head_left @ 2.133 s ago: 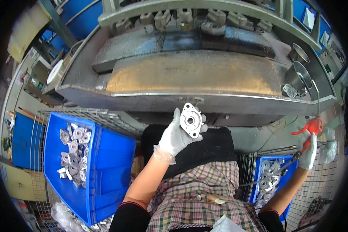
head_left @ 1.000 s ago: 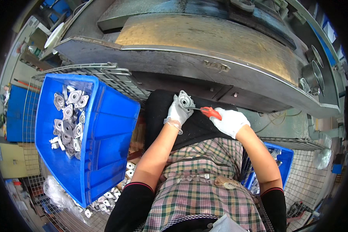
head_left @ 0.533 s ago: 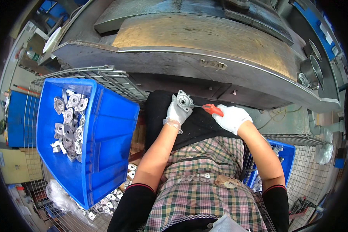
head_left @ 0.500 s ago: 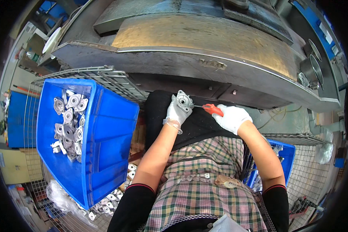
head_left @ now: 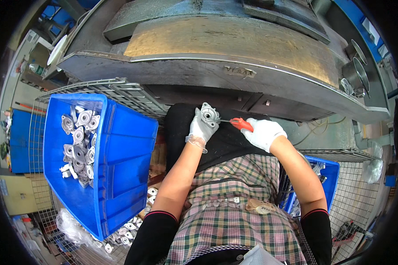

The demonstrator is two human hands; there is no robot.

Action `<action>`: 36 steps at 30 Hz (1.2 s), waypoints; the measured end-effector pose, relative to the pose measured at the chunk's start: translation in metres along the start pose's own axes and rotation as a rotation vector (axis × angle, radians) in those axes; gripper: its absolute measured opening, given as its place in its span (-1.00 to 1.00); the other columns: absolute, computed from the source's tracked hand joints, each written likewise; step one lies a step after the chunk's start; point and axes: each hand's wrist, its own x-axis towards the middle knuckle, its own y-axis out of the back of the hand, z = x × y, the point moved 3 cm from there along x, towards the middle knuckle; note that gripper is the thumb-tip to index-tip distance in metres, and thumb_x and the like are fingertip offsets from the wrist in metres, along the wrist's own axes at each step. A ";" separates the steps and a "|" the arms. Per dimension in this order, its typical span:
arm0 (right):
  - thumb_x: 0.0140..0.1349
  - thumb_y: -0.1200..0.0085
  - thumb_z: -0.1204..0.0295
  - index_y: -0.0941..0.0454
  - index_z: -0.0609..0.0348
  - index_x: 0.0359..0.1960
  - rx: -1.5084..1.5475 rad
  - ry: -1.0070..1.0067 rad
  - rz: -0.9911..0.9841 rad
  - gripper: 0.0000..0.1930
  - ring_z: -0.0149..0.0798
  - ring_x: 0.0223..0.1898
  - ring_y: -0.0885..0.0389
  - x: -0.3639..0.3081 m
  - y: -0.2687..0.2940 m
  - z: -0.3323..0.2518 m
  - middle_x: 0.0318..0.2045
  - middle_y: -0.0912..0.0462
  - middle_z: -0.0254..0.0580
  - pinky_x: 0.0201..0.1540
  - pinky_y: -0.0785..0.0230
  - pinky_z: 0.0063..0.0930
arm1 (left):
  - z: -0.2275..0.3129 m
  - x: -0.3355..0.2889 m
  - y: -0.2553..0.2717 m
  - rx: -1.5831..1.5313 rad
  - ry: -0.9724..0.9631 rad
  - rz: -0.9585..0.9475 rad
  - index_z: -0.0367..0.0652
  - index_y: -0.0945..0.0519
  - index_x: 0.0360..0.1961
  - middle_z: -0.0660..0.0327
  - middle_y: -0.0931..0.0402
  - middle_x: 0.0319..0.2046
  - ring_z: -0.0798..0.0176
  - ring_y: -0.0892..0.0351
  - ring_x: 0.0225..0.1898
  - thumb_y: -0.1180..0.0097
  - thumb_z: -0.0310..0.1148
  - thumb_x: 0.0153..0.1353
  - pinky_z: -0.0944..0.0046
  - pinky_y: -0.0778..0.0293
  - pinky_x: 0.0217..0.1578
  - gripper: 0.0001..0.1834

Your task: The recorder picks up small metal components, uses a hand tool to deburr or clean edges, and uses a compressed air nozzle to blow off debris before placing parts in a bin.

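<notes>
White gloves cover both of my hands. My left hand (head_left: pixel 202 128) grips a silver cast-metal housing (head_left: pixel 209 114), its round hollow side turned up, above my dark-clothed lap. From the right, my right hand (head_left: pixel 264 134) is closed around the red handle of a thin-shafted hand tool (head_left: pixel 242 124). The tool's shaft points left and its end meets the housing's right edge; the tip itself is too small to make out. Whether the tool is a screwdriver or a scraper cannot be told.
At my left a tilted blue bin (head_left: pixel 126 154) holds several similar castings (head_left: pixel 78 152), with more in the wire cage below. Ahead runs a metal workbench edge (head_left: pixel 172 59) with a worn board on top. Another blue bin (head_left: pixel 334 176) stands in a wire cage at my right.
The view has shifted slightly. My left hand still holds the housing and my right hand the red-handled tool, in nearly the same places.
</notes>
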 end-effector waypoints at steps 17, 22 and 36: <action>0.31 0.14 0.04 -0.48 0.12 -0.07 -0.036 0.099 -0.009 -0.58 0.10 -0.19 -0.65 0.003 0.001 -0.023 -0.24 -0.67 0.03 -0.08 -0.46 -0.08 | 0.020 -0.022 0.014 -0.119 0.025 0.188 0.05 -0.45 0.18 0.18 -0.47 0.13 0.00 -0.39 0.18 0.30 0.23 0.39 -0.06 -0.28 0.14 -0.39; 0.32 0.15 0.03 -0.48 0.11 -0.06 -0.002 -0.032 0.001 -0.58 0.11 -0.18 -0.65 -0.002 0.000 0.009 -0.24 -0.67 0.04 -0.07 -0.45 -0.07 | 0.066 -0.015 -0.091 -0.619 0.439 0.335 0.08 -0.46 0.17 0.19 -0.49 0.10 0.01 -0.40 0.16 0.31 0.22 0.39 -0.06 -0.29 0.12 -0.41; 0.34 0.20 0.01 -0.46 0.10 -0.08 0.043 -0.054 0.067 -0.57 0.15 -0.16 -0.64 0.036 0.007 -0.011 -0.22 -0.67 0.08 -0.07 -0.45 -0.04 | 0.068 -0.020 -0.090 -3.565 0.040 0.740 0.03 -0.42 0.23 0.23 -0.41 0.23 0.09 -0.28 0.30 0.30 -0.02 0.40 -0.10 -0.11 0.31 -0.49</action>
